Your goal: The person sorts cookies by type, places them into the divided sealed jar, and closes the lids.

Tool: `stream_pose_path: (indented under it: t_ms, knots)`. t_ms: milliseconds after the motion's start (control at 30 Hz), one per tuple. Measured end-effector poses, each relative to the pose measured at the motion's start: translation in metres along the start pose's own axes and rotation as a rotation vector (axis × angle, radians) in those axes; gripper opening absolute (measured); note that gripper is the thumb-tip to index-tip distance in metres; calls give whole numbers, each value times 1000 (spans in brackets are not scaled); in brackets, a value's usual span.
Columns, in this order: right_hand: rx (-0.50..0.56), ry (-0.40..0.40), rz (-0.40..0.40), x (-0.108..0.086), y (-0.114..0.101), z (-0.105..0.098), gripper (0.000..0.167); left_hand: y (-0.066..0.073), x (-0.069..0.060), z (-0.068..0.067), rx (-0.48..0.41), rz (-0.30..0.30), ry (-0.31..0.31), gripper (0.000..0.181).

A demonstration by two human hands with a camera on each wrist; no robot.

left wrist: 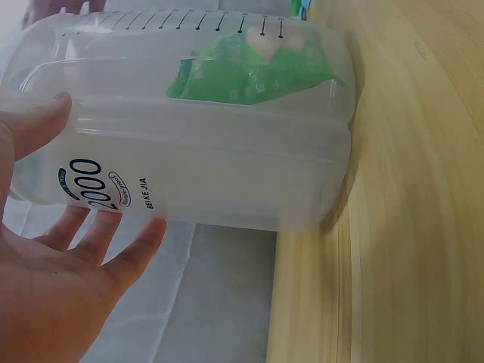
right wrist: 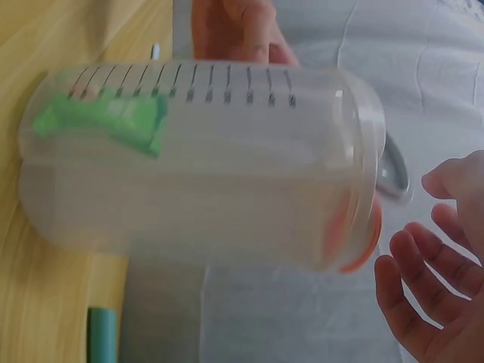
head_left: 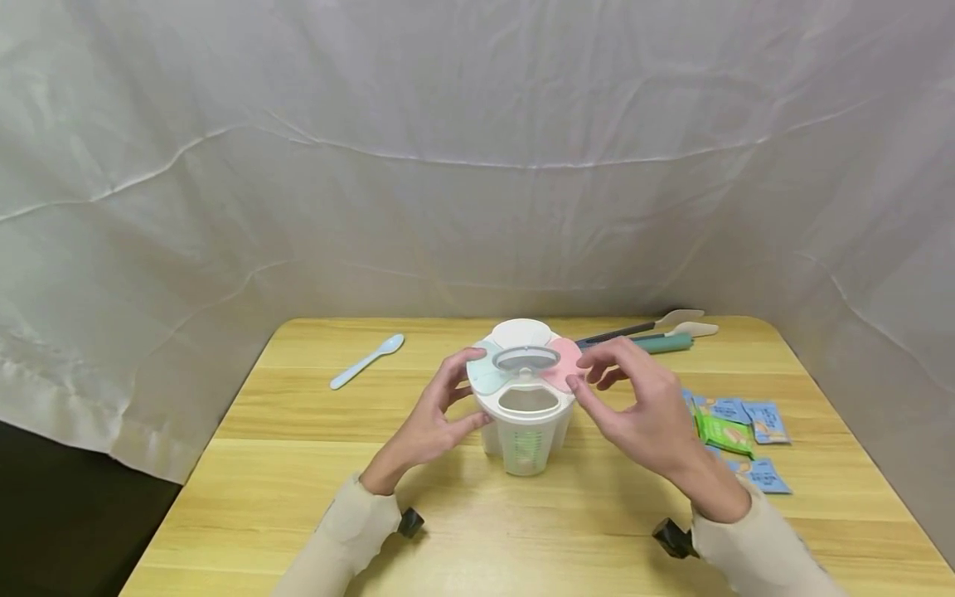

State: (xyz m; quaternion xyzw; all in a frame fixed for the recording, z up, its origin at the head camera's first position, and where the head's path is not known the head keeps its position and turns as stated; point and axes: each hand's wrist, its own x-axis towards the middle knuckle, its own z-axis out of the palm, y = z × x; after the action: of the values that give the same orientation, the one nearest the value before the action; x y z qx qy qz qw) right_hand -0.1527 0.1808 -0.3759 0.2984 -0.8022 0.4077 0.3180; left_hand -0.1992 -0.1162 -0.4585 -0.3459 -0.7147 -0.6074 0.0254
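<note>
A translucent storage canister [head_left: 525, 452] stands upright on the table, its lid divided into mint, white and pink flaps. One clear flap [head_left: 527, 358] is raised above an opening at the front. Inside lies a green snack packet [left wrist: 249, 72], seen through the wall. My left hand [head_left: 425, 427] holds the canister's upper left side, thumb in front and fingers round the far side. By the pink flap [head_left: 564, 363] is my right hand [head_left: 645, 406], fingers loosely bent. In the right wrist view, those fingers [right wrist: 404, 261] hold nothing and appear apart from the lid.
A light blue spoon [head_left: 367, 362] lies at the back left. Behind the canister to the right are utensils with dark and teal handles [head_left: 664, 342] and pale ends. Blue snack packets [head_left: 766, 423] and a green one [head_left: 725, 434] lie right of the right hand. Grey cloth [head_left: 477, 224] hangs behind.
</note>
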Motion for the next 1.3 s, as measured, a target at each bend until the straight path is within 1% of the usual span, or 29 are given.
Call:
stream_pose_path:
  t_ms: [300,467,600,800,967,1133,1233,1300]
  knots:
    - [-56,10,71,-11,22,-17,25,0,-2,-1,2,-15,1,85]
    - [-64,27,88,-19,37,-25,27,0,-2,-2,3,-18,0,85]
    - [-82,34,104,-30,48,-33,29,1,-3,-2,0,-22,-1,85]
    - [-138,27,191,-50,67,-46,27,1,-5,-3,3,-13,0,85]
    - [-150,15,249,-65,83,-57,23,0,-6,-4,7,-9,-1,84]
    - [-170,-8,264,-76,98,-68,17,2,-5,-4,7,-10,-2,85]
    - [-183,-23,270,-82,105,-74,18,2,-4,-3,7,-10,0,85]
    - [-184,-37,291,-86,109,-78,20,2,-4,-3,5,-12,1,85]
